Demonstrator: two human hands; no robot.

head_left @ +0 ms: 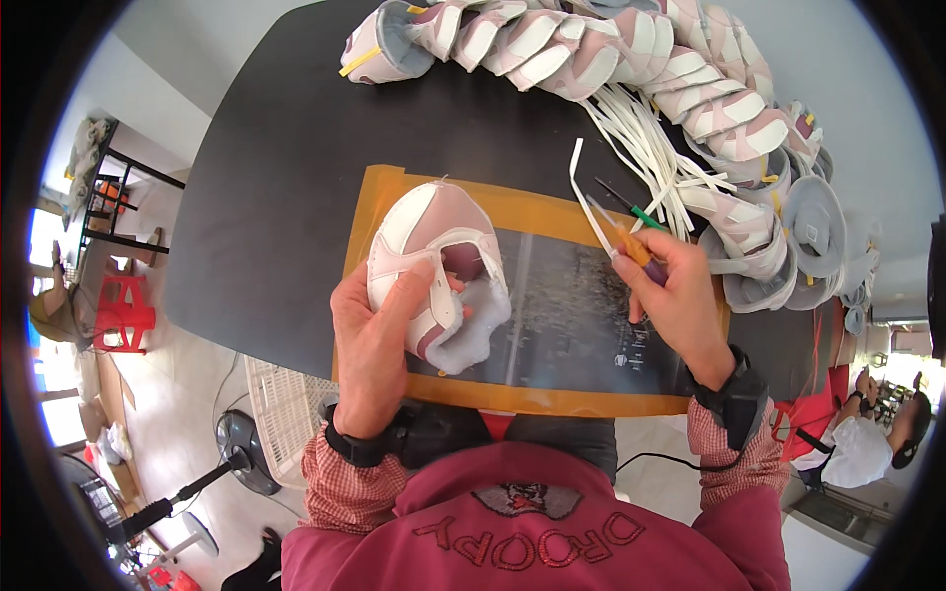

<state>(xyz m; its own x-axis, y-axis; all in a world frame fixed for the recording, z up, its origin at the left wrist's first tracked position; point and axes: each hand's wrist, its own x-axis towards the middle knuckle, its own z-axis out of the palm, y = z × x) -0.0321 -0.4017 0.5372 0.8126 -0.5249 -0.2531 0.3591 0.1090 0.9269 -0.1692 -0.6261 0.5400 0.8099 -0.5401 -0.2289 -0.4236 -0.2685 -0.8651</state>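
My left hand (379, 330) grips a white and dusty-pink shoe upper (434, 258) with grey lining, held over a dark cutting mat (562, 315) with an orange border. My right hand (680, 291) pinches a thin orange-handled tool (631, 246) together with a white strip (583, 192) that curves up and away from the fingers. The two hands are about a hand's width apart above the mat.
A long row of similar pink and white uppers (631, 59) curves along the far and right side of the black table (286, 167). A bundle of white strips (650, 148) and a green-tipped tool (645, 215) lie beside them. A fan (236, 458), a red stool (123, 310) and a seated person (867, 438) are around.
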